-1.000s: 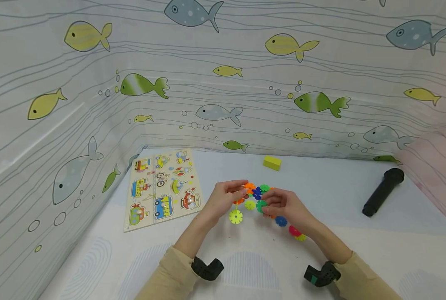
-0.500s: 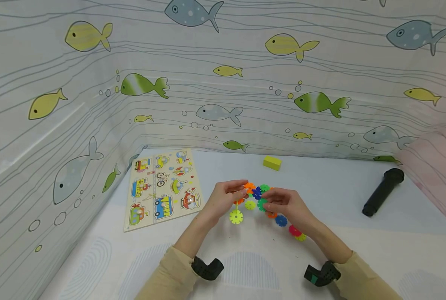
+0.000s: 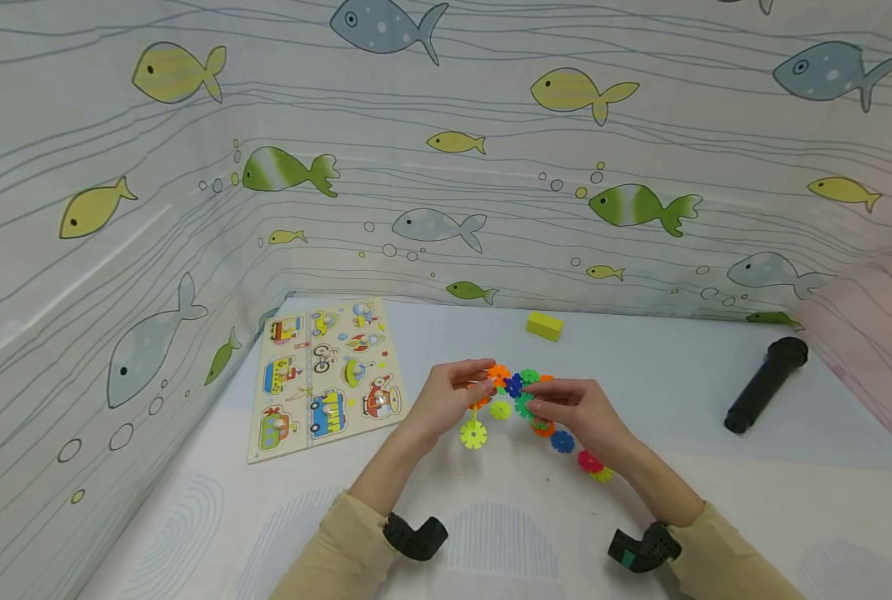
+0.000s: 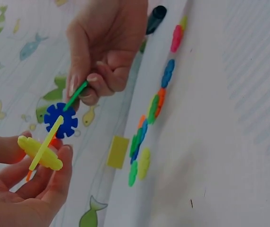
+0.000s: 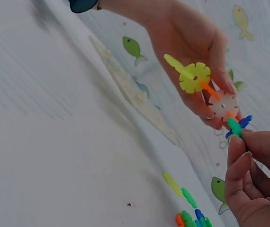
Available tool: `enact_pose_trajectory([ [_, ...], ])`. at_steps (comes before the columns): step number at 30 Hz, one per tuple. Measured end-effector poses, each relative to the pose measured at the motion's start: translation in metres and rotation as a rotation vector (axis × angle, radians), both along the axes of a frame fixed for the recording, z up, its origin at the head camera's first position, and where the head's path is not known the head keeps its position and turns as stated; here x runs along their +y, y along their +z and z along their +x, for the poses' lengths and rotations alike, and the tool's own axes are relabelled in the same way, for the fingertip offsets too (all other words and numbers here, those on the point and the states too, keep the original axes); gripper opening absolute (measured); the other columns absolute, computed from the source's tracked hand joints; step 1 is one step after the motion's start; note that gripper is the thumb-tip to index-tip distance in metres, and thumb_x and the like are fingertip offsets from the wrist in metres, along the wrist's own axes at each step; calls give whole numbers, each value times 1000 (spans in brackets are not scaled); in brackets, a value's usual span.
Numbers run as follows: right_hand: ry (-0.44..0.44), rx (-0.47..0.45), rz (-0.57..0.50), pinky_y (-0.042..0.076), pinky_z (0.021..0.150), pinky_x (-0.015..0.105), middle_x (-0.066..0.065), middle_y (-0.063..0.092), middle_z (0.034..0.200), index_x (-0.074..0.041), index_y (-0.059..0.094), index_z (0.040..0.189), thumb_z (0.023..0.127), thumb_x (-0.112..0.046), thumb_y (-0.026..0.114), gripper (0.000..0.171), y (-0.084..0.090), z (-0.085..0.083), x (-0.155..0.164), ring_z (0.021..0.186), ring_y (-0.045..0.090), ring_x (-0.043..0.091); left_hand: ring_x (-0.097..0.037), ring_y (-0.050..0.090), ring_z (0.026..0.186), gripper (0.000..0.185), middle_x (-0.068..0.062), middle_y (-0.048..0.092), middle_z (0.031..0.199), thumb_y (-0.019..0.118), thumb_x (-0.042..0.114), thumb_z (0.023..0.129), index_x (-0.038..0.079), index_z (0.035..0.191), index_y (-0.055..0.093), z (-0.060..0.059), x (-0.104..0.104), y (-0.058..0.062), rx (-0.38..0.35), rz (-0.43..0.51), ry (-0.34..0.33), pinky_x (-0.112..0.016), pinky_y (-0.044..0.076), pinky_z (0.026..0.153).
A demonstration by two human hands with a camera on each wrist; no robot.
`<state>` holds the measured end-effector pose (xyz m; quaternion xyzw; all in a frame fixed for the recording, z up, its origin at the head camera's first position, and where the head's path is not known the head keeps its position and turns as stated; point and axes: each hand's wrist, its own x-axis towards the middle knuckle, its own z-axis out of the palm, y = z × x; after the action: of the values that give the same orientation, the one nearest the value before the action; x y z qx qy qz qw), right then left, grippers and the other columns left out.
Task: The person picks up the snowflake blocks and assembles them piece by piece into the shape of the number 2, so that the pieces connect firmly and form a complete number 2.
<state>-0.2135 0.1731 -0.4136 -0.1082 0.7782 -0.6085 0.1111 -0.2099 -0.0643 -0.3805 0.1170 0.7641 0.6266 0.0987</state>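
Note:
Both hands hold one linked string of slotted plastic snowflake discs above the table. My left hand (image 3: pixel 446 396) grips its left part, at a pale disc (image 5: pixel 224 105) joined to orange ones. From there yellow discs (image 5: pixel 195 78) stick out, one hanging below the left fingers in the head view. My right hand (image 3: pixel 577 408) pinches a green disc (image 4: pixel 76 94) between thumb and forefinger. That green disc meets a dark blue disc (image 4: pixel 61 120) in the middle of the string. Fingers partly hide the orange discs.
Several loose snowflake discs lie in a row on the table, among them a blue disc (image 3: pixel 562 442) and a pink disc (image 3: pixel 589 461). A yellow block (image 3: pixel 544 326) sits behind. A wooden vehicle puzzle board (image 3: pixel 326 379) lies left, a black cylindrical object (image 3: pixel 766 385) right.
The right thumb and fingers have shifted slightly, uncovering more of the orange disc on the table below. The left hand stays almost still, keeping its hold.

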Motion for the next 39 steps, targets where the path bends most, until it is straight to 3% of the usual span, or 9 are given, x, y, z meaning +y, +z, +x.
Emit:
enact_pose_trajectory([
  [6,-22,-17,56,57,82,25,9,73,103,-2,68,121,93,-27,71,38,0,0,-1,92,68,19,-30,68,110,39,-15,64,123,59,10,100,5,139,58,0,1,0,-12,12,-6,-32,55,95],
  [14,123,-115,-17,58,71,27,13,73,86,3,51,121,100,-27,61,38,3,0,-4,73,67,21,-29,69,108,40,-15,66,122,59,10,100,9,141,58,0,0,-1,-6,12,0,-33,55,95],
  [23,55,-100,-30,57,68,24,10,73,86,4,54,130,100,-20,61,39,3,1,-3,72,66,18,-20,70,99,37,-12,70,110,60,10,100,4,136,61,-1,1,-3,6,-14,29,-29,57,89],
  [33,49,-67,-45,58,69,24,11,74,85,9,56,129,99,-21,63,43,-4,4,-8,71,67,16,-26,71,102,34,-15,72,112,61,6,98,4,131,65,0,3,-5,-7,20,69,-29,57,90],
  [39,24,-43,-102,57,67,23,9,72,83,12,56,126,98,-18,64,42,-2,7,-12,67,65,13,-22,72,96,33,-14,73,107,62,4,97,3,129,66,0,4,-6,-5,22,97,-27,58,85],
])
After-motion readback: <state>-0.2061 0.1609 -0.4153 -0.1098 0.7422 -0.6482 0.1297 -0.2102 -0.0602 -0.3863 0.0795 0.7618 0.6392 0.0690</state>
